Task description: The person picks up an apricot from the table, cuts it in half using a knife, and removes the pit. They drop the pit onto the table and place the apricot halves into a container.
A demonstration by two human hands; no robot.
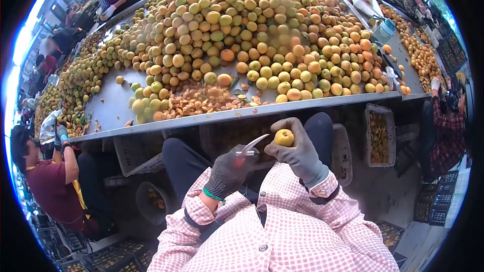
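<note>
My left hand (pixel 228 170), in a dark knit glove with a green band at the wrist, is closed around a small knife (pixel 256 143). The knife's curved blade points up and to the right. In my gloved right hand (pixel 303 155) an apricot (pixel 284 137) is gripped between thumb and fingers, its stem end facing up. A narrow gap lies between blade and fruit. Both hands are above my lap, just in front of the metal table (pixel 201 119). On its near part lies a heap of small orange-brown pieces (pixel 201 100), perhaps pits, beside a large pile of apricots (pixel 242 25).
Below the table edge stand a white crate (pixel 138 153), a crate of cut fruit (pixel 380 136) and a bucket (pixel 151 197). A person in a maroon shirt (pixel 53 189) sits at left, another in plaid (pixel 448 136) at right. A bottle (pixel 385 29) stands at the table's right.
</note>
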